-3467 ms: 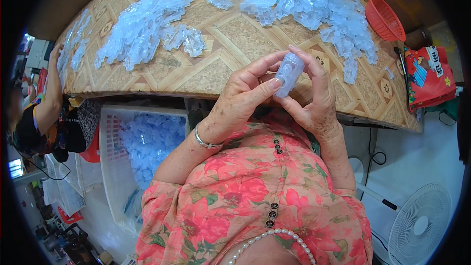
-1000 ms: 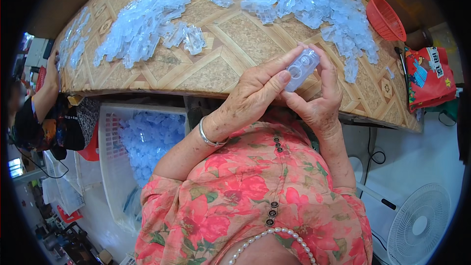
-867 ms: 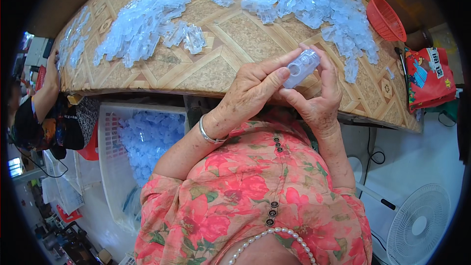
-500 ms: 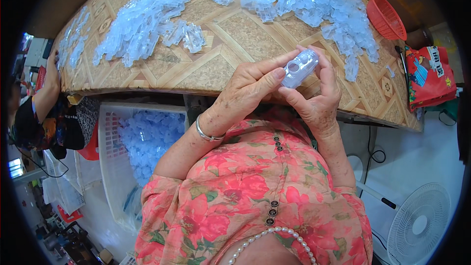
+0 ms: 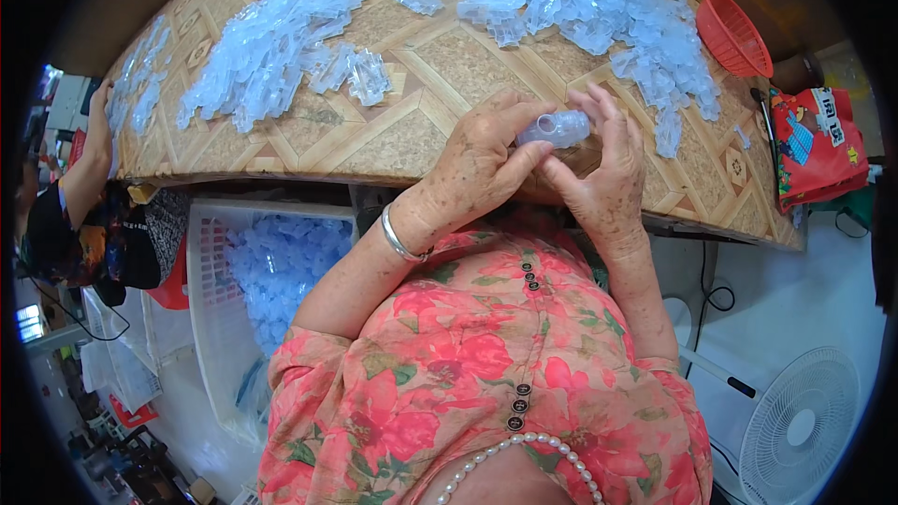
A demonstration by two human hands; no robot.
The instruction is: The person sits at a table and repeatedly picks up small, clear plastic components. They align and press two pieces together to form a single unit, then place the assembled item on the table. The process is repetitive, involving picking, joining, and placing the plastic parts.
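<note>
Head view, looking down: a small clear plastic piece [image 5: 554, 128] pinched between both hands just above the near edge of the bench [image 5: 412, 122]. Left hand [image 5: 479, 161] closed around the piece's left end, thumb and forefinger gripping it, a silver bangle [image 5: 397, 237] on the wrist. Right hand [image 5: 606, 178] holding the right end, thumb underneath, fingers partly spread and curled over the top. Piece lying roughly level, between the two sets of fingertips, touching both. Well apart on the patterned bench top, heaps of similar clear plastic pieces: one pile [image 5: 271, 47] to the far left, a larger pile [image 5: 580, 0] to the far right. Red basket [image 5: 732, 35] at the bench's right corner, a red bag [image 5: 812, 145] just beside it. White crate [image 5: 224, 318] holding more clear pieces under the bench on the left.
</note>
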